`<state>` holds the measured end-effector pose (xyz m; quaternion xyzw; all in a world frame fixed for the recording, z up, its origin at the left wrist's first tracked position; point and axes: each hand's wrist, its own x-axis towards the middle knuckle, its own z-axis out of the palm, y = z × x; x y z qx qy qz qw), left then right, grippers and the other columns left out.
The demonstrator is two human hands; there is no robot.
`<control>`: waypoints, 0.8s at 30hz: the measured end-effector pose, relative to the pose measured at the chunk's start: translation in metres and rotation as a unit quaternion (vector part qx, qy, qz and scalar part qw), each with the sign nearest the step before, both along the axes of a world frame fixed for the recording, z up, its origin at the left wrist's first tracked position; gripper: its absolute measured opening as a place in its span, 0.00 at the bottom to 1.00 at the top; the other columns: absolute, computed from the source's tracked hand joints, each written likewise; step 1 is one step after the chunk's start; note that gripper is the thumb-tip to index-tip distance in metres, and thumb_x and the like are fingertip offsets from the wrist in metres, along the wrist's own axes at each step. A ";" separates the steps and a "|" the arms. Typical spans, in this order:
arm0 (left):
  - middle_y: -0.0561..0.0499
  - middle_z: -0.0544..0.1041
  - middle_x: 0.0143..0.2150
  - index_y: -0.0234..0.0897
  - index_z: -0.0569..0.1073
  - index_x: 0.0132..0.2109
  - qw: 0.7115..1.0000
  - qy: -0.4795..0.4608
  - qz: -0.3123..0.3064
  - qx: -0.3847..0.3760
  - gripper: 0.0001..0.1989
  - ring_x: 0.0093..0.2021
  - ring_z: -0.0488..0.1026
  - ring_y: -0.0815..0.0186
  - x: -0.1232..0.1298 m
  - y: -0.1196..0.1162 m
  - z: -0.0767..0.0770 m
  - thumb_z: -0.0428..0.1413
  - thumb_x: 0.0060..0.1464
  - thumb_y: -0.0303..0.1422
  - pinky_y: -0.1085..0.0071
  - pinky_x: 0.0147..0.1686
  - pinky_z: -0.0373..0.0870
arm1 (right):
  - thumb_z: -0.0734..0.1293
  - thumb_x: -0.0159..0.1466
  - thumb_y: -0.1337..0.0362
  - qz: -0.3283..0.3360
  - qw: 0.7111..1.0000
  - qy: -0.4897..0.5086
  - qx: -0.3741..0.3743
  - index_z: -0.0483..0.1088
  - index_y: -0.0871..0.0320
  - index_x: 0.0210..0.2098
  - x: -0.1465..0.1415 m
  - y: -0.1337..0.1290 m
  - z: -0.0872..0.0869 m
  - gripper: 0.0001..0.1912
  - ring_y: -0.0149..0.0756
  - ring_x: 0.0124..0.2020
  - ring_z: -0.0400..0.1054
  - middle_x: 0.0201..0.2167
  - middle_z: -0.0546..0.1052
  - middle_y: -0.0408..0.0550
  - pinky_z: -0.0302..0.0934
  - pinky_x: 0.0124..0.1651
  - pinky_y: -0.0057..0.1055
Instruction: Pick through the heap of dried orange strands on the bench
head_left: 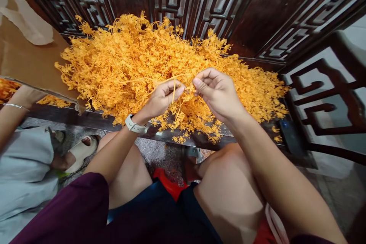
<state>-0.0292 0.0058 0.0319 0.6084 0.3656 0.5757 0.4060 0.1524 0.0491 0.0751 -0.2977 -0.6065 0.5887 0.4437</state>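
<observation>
A large heap of orange-yellow artificial flower sprigs (120, 57) spreads along a dark wooden bench. Over its front middle, my left hand (164, 99) pinches a thin orange stem (174, 90) between thumb and fingers; a white watch (135, 124) is on that wrist. Just to the right, my right hand (215, 89) has thumb and forefinger closed together on a small orange piece, close to the left fingertips. Whether that piece belongs to the same sprig is hard to see. Loose blossoms hang below both hands at the bench's front edge.
A cardboard box panel (34, 59) stands at the left. Beyond it, another person's hand (28, 95) with a bracelet is near more orange sprigs. A carved wooden backrest (197, 0) rises behind the heap. At the right are a dark phone-like object (288, 137) and a carved armrest (323, 95).
</observation>
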 end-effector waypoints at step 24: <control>0.56 0.66 0.25 0.36 0.74 0.28 0.997 -0.077 -0.017 -0.020 0.18 0.26 0.61 0.75 -0.013 -0.001 0.005 0.69 0.56 0.42 0.73 0.28 0.59 | 0.74 0.66 0.50 -0.051 0.972 -0.095 0.210 0.70 0.54 0.35 -0.006 -0.014 0.004 0.16 0.33 0.31 0.61 0.30 0.69 0.43 0.60 0.36 0.34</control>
